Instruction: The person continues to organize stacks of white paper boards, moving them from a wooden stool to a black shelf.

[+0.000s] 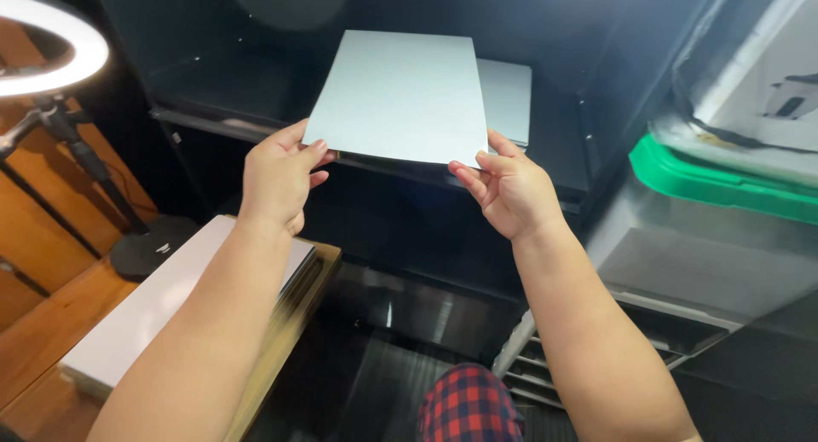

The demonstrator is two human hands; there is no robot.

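Note:
Both my hands hold a flat pale grey-blue panel [399,93] by its near edge, level over a black shelf [213,118]. My left hand [277,176] pinches the near left corner, thumb on top. My right hand [507,186] grips the near right corner. Under the panel, a second similar grey panel [507,97] lies on the shelf, its right part showing. A stack of white panels [162,301] sits on the wooden table at my lower left, below my left forearm.
A lit ring light [60,59] on a black stand with a round base [149,246] stands at the left on the wooden table [34,340]. A clear bin with a green lid [716,182] is at the right. Red plaid fabric [469,404] shows at the bottom.

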